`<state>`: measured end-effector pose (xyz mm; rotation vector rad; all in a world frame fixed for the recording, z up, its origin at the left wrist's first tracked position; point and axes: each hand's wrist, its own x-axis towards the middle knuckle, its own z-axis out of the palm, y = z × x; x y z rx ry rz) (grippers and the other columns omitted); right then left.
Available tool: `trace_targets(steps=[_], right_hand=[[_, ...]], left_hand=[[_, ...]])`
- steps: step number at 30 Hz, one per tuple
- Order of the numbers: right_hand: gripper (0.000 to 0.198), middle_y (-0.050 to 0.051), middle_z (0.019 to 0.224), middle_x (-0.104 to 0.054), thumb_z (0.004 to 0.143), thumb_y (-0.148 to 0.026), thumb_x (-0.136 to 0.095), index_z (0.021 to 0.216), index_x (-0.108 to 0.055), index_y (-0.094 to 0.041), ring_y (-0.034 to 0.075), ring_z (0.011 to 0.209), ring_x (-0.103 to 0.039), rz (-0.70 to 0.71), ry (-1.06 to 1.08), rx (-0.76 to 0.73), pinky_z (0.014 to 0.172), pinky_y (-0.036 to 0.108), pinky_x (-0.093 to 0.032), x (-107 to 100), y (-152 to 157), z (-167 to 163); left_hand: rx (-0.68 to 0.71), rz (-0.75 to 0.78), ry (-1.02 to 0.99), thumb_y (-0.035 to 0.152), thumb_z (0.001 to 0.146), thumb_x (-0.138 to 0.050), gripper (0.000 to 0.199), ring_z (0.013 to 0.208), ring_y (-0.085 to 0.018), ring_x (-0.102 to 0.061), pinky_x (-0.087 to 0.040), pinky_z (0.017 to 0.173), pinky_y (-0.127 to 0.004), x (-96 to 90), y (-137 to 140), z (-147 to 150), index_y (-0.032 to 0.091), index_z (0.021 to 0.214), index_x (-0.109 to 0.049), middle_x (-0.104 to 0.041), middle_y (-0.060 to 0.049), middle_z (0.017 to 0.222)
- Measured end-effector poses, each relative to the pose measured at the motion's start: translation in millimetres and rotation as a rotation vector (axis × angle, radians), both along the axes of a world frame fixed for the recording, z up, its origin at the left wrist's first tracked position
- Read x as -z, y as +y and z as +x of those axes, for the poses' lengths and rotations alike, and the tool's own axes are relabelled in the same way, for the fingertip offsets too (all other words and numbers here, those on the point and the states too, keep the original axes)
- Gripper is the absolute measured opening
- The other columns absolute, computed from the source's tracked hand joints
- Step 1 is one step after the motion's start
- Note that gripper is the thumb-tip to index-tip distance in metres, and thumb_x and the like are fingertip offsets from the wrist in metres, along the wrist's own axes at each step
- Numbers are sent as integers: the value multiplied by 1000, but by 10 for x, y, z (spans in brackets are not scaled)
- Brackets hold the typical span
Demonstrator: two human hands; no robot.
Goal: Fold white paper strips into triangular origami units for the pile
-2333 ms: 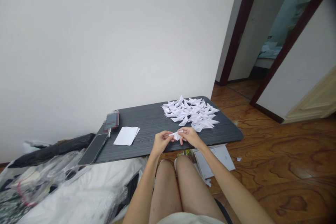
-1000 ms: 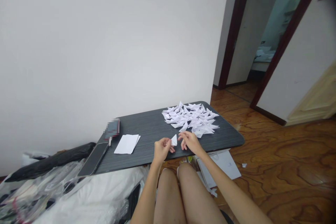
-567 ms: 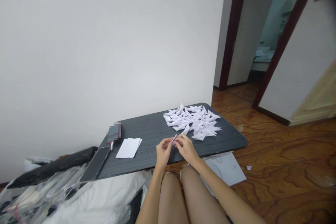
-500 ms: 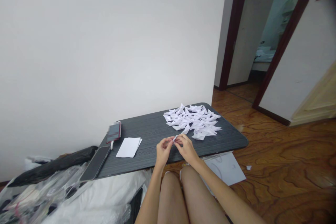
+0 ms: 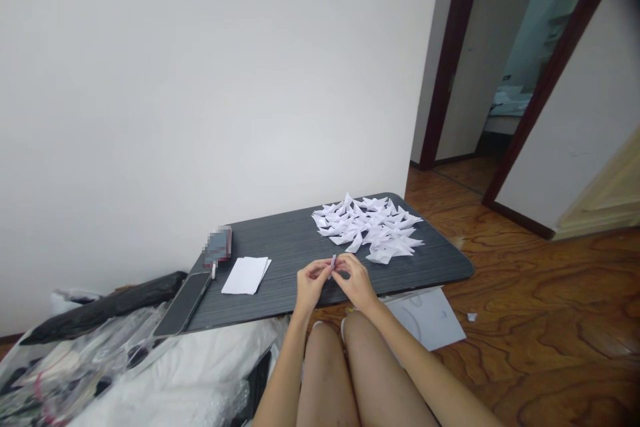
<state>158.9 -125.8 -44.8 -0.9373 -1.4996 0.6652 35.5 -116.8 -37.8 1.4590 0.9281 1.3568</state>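
Between my fingertips, over the front edge of the dark table (image 5: 295,240), is a small folded piece of white paper (image 5: 333,261), narrow and seen nearly edge-on. My left hand (image 5: 312,280) pinches it from the left, while my right hand (image 5: 353,277) pinches it from the right. The fingers cover most of its lower part. Just beyond my hands lies a spread-out heap of folded white paper boats (image 5: 367,227) with pointed ends. To the left, a small stack of flat white paper sheets (image 5: 246,275) rests on the table.
A phone (image 5: 219,247), partly pixelated, leans at the table's left side near a dark flat panel (image 5: 184,303). Plastic-wrapped bags (image 5: 165,373) crowd the lower left. A white sheet (image 5: 425,317) lies below the table's front edge, with a paper scrap (image 5: 471,317) on the wooden floor.
The folded paper has turned from a slant to more upright between my fingers. Both hands keep their pinch in nearly the same place; the view has shifted slightly.
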Motion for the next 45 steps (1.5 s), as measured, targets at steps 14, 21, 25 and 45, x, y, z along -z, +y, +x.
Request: trace_targets(steps=[14, 21, 25, 45], right_hand=[[20, 8, 88, -57, 76, -16, -42, 91, -56, -16, 16, 77, -56, 44, -112, 226, 67, 27, -48, -26, -16, -85], [17, 8, 82, -59, 80, -23, -43, 83, -57, -16, 16, 68, -58, 11, -185, 276, 64, 27, -48, 16, 9, -77], [20, 10, 83, -62, 81, -22, -40, 86, -58, -15, 18, 72, -60, -3, -269, 289, 66, 28, -48, 65, 37, -33], [36, 6, 104, -62, 75, -12, -40, 106, -57, -18, 19, 94, -58, -85, -150, 262, 83, 29, -47, 119, 130, -29]], left_hand=[[-188, 202, 278, 25, 78, -46, 26, 84, -17, -61, -50, 74, -27, 157, -36, 88, 14, 101, -50, -60, -10, 98], [-280, 336, 526, 21, 81, -40, 22, 80, -16, -61, -49, 74, -29, 208, -16, 129, 15, 100, -51, -62, -9, 92], [-325, 356, 617, 19, 81, -39, 20, 78, -16, -60, -48, 71, -29, 176, -17, 198, 15, 96, -54, -62, -9, 88], [-355, 215, 711, 9, 77, -38, 30, 77, -19, -62, -47, 68, -27, 131, 30, 271, 16, 102, -54, -66, -10, 87]])
